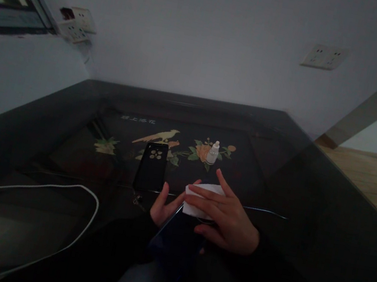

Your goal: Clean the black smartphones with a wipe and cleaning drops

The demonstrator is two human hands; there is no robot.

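Note:
My left hand [163, 207] grips a dark phone [176, 238] by its upper left edge, thumb up along the side. My right hand [224, 215] presses a folded white tissue [200, 196] onto the top of that phone, fingers closed over the tissue. A black phone case [151, 166] with a round camera cutout lies flat on the dark lacquered table [294, 179] just beyond my left hand. A small white dropper bottle [213, 152] stands upright further back, beyond the tissue.
A white cable [90, 191] loops across the table at the left. The tabletop carries a painted bird and flowers. Wall sockets [323, 57] sit on the back wall, and another socket [77, 24] is by the window at the left. Wooden floor shows at the right.

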